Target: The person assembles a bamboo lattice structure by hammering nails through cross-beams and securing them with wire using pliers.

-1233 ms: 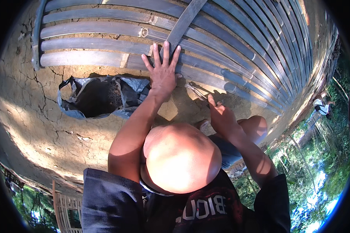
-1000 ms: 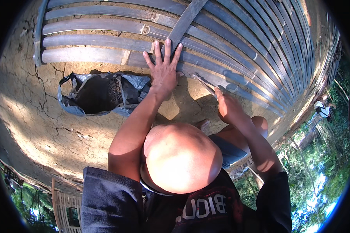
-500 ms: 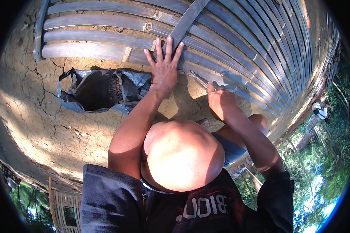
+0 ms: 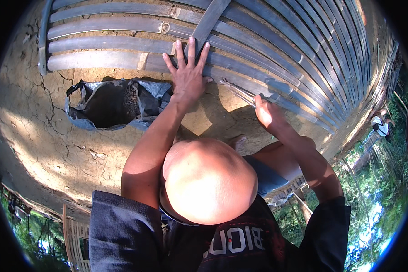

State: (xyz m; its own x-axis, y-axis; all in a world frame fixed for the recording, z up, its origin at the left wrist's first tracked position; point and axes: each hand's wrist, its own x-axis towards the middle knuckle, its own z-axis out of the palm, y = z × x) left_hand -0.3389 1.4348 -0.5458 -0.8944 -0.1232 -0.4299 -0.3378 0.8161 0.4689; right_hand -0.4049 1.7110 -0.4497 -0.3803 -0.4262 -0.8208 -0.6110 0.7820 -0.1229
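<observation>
Your left hand lies with fingers spread, pointing to twelve o'clock across the lower slats. A crosspiece runs from your fingertips toward one. Around four o'clock from that hand, your right hand has its fingers closed around a slim tool pointing to ten, its tip by the lowest slat. Between eight and nine, an open bag holds thin bits.
</observation>
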